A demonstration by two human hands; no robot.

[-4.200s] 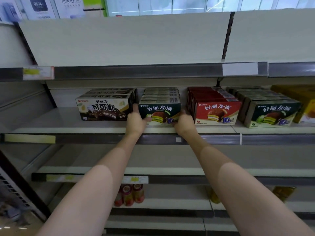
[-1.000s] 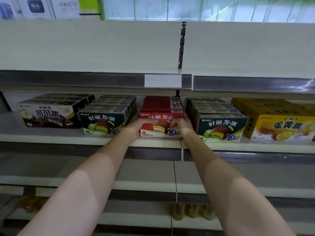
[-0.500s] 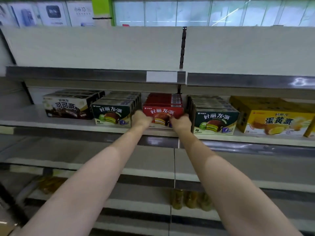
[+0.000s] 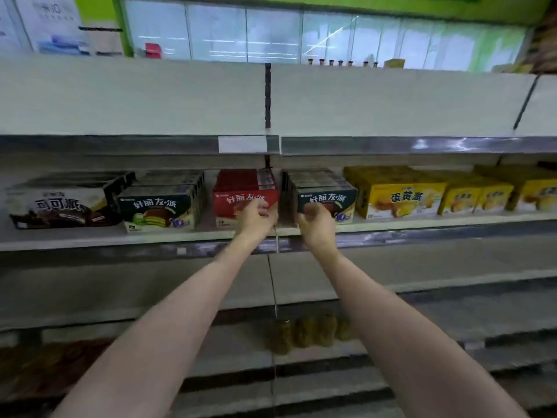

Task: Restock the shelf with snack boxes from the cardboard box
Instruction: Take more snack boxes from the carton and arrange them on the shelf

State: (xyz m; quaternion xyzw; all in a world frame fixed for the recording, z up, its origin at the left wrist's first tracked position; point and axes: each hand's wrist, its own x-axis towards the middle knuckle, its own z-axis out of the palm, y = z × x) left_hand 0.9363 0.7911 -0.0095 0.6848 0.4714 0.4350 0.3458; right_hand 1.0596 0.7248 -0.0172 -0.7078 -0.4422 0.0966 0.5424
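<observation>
Rows of snack boxes stand on the middle shelf (image 4: 90,238). From the left: a black-and-white cocoa pie box (image 4: 57,203), a dark green box (image 4: 159,208), a red box (image 4: 233,197), another dark green box (image 4: 328,196) and yellow boxes (image 4: 404,197). My left hand (image 4: 256,217) hovers in front of the red box with loosely curled fingers and holds nothing. My right hand (image 4: 316,221) hangs in front of the right green box, also empty and relaxed. The cardboard box is out of view.
The shelf above (image 4: 391,144) carries a blank price label (image 4: 242,144) and shows no goods. More yellow boxes (image 4: 536,191) run to the right. Jars (image 4: 307,330) stand on a lower shelf. The shelf just below the boxes looks bare.
Both hands have let go of the red box and drawn back from it, shifting right. The right hand now sits before the right green box. The view has moved right.
</observation>
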